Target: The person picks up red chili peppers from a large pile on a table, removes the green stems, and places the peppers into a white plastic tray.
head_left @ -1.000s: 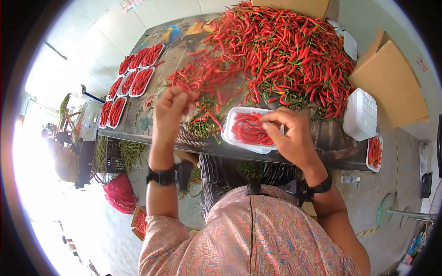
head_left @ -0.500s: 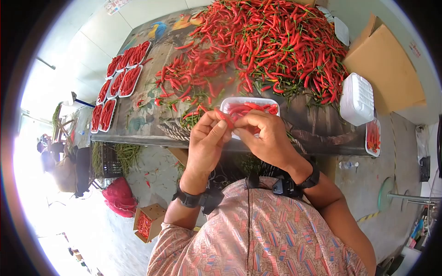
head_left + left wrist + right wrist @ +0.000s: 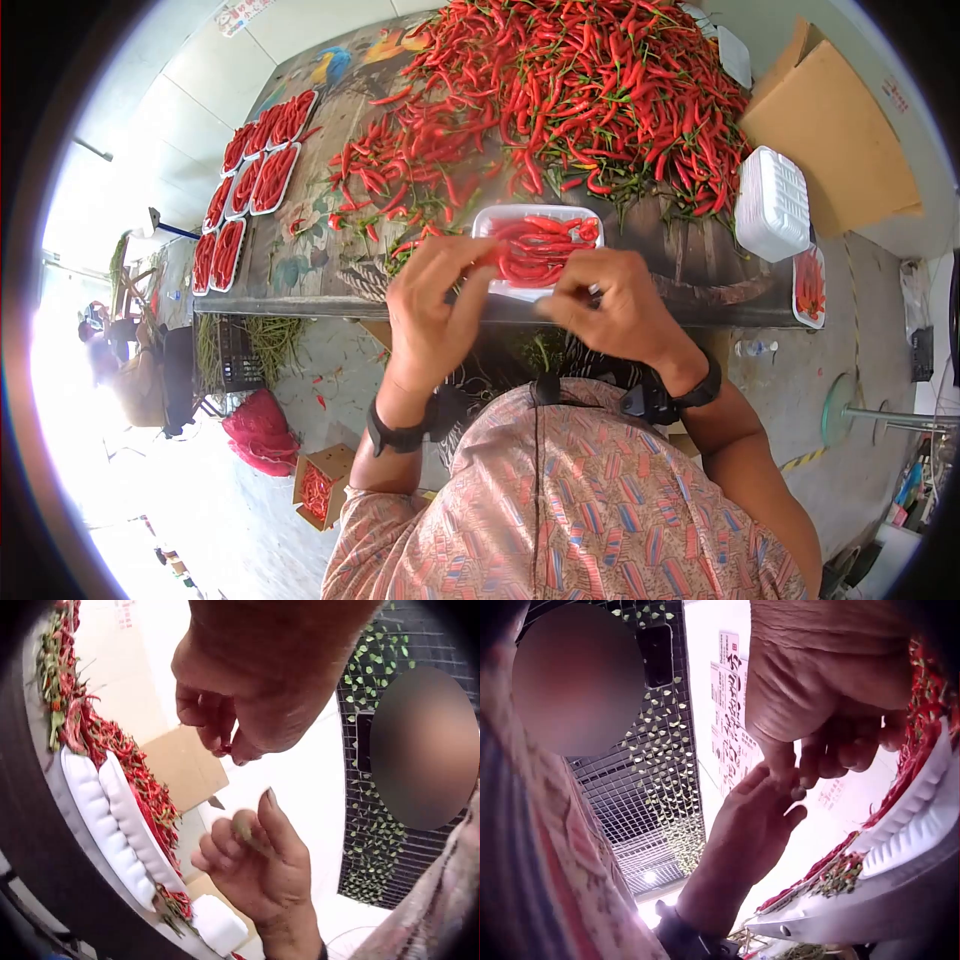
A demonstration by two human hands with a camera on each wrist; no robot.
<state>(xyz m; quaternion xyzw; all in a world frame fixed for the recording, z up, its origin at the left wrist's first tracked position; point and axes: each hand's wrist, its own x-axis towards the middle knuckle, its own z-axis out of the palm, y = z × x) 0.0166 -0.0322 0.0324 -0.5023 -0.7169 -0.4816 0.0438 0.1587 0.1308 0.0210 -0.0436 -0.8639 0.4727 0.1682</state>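
I have a white tray [image 3: 525, 212] in front of me at the near edge of the desk [image 3: 320, 250], with slim red chillies [image 3: 540, 252] lying across it in a loose layer. My left hand [image 3: 432, 308] is at the tray's left side, fingers pinching a red chilli [image 3: 226, 749]. My right hand [image 3: 620, 305] is at its near right corner, fingers curled inward; a blurred greenish bit shows by that thumb, and I can't tell whether I grip it.

Well to the left of the tray sits a group of filled trays [image 3: 264, 211], set close together, each packed with red chillies. Beyond the tray spreads a big heap of chillies [image 3: 600, 110], green stems among the red. To the right of the tray stands a stack of nested white trays [image 3: 773, 205], and just past it a small tray [image 3: 811, 322] holds red and orange chillies. Behind that stack is a cardboard box [image 3: 850, 130]; its inside is hidden from me. On the floor, below and left of the tray, an open carton [image 3: 340, 461] holds more red chillies, and a black crate [image 3: 240, 372] has long green strands on both sides.
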